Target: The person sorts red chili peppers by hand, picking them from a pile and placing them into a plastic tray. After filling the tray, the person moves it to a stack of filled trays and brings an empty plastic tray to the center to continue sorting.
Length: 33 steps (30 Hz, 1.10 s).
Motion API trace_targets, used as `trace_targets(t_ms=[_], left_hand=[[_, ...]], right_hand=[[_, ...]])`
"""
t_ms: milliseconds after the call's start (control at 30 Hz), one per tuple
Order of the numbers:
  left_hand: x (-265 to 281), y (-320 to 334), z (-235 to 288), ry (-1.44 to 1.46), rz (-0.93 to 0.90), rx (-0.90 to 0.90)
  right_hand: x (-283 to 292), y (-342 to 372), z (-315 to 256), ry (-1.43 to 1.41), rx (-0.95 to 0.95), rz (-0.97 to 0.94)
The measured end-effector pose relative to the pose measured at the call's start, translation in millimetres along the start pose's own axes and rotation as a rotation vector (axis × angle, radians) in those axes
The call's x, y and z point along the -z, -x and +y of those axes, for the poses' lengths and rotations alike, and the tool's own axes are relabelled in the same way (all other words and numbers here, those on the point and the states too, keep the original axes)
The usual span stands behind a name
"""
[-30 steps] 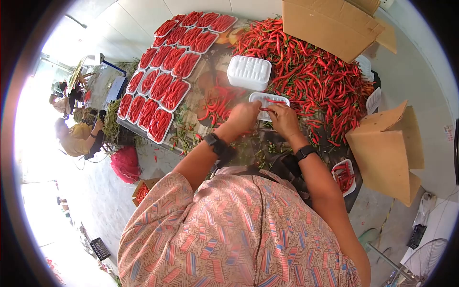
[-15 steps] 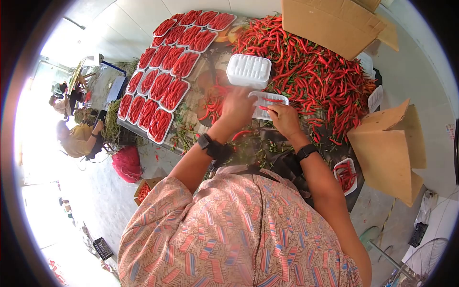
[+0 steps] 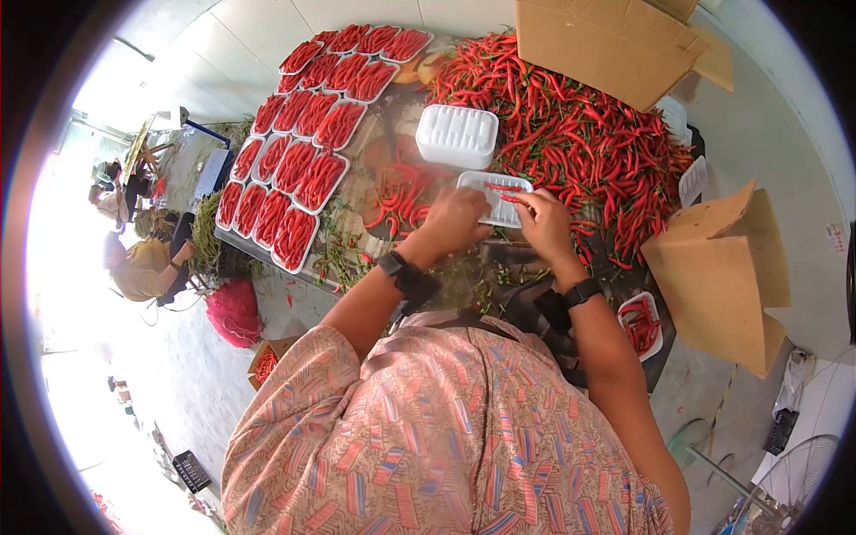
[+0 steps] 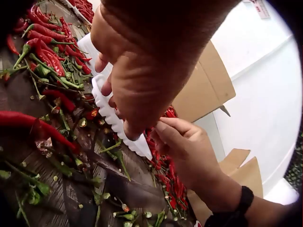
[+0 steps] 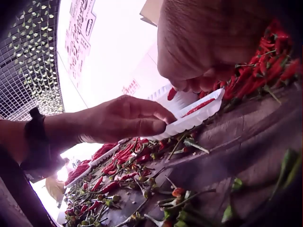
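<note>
A white ribbed tray (image 3: 505, 217) lies before the person, with a red chili pepper (image 3: 505, 188) in it. At its left end is the left hand (image 3: 456, 219); in the right wrist view its thumb and forefinger pinch the tray's rim (image 5: 189, 124). Over the tray's right side, the right hand (image 3: 549, 225) holds another red chili (image 3: 513, 199) between thumb and fingers. That chili's tip (image 5: 172, 93) pokes out below the right hand in the right wrist view. Loose chilies (image 3: 397, 201) lie left of the left hand.
Behind the tray is a stack of white trays (image 3: 456, 134). Filled chili trays (image 3: 294, 236) stand in rows at left. A large chili pile (image 3: 580, 134) covers the right, beside cardboard boxes (image 3: 713, 276). Green stems (image 4: 42, 184) litter the tabletop.
The left hand, blurred with motion half a second ago, has come down to the tray's left end. The right hand keeps its chili, now farther over the tray. The view has shifted slightly.
</note>
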<state>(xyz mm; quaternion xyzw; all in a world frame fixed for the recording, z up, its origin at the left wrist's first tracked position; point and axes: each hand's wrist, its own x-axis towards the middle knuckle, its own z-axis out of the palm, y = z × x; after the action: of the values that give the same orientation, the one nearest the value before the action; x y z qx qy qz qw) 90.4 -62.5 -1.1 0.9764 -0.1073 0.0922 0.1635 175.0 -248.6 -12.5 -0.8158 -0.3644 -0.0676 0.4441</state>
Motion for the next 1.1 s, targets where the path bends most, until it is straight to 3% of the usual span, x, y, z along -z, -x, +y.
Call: trace_targets(t_ms=[100, 333, 433, 567, 633, 667, 733, 833, 967, 1100], left_hand=[[-4, 2, 0, -0.019, 0.005, -0.052], [-3, 1, 0, 0.003, -0.215, 0.005], [-5, 0, -2, 0.004, -0.132, -0.007], [-1, -5, 0, -0.013, -0.137, -0.015], [-2, -7, -1, -0.021, -0.129, -0.01], [-3, -6, -2, -0.016, -0.131, -0.015], [-2, -8, -1, -0.009, -0.138, -0.011], [1, -8, 1, -0.025, -0.162, -0.011], [1, -7, 4, -0.115, -0.181, 0.003], [-8, -3, -1, -0.141, -0.161, -0.054]], right_hand=[[15, 0, 6, 0.052, -0.003, 0.079], [86, 17, -6, 0.165, -0.14, 0.228], [129, 50, -3, 0.293, -0.218, 0.238], [182, 123, 19, 0.468, -0.424, 0.197], [200, 157, 27, 0.52, -0.697, 0.119], [206, 170, 30, 0.524, -0.703, 0.121], [212, 185, 28, 0.557, -0.903, -0.011], [209, 193, 25, 0.537, -0.941, -0.019], [182, 162, 20, 0.627, -0.731, 0.124], [127, 88, -2, 0.313, -0.409, 0.059]])
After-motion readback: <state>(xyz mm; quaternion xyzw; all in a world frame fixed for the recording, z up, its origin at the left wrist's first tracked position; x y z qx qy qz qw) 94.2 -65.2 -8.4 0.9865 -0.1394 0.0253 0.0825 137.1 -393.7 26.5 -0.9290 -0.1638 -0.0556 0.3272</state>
